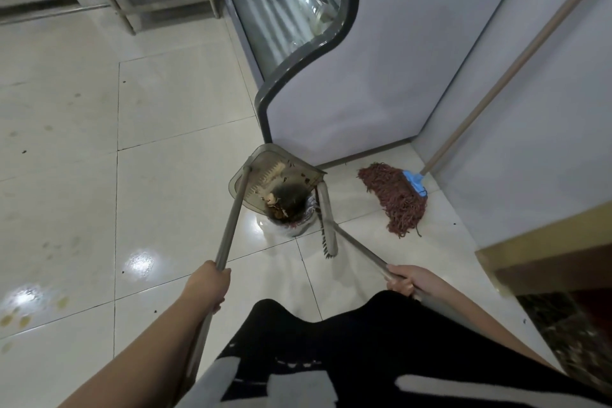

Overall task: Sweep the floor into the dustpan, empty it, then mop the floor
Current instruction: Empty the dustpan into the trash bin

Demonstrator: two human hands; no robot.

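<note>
1. Left hand [208, 281]: curled round the dustpan [265, 172] handle; pan tilted over the bin [291, 225], litter sliding out.
2. Right hand [402, 280]: grip closed on the broom [326, 222] handle; head just beside the bin.
3. Mop [394, 199]: on the floor [165, 142], leaning against the wall.
4. Risk: the pan is wider than the bin, so a steep tip may spill litter onto swept tiles; the broom may knock the bin.

I can read no words, numbers, brands or signs anywhere in front of me. The white patches on my dark clothing [331, 358] are plain shapes, not letters.
</note>
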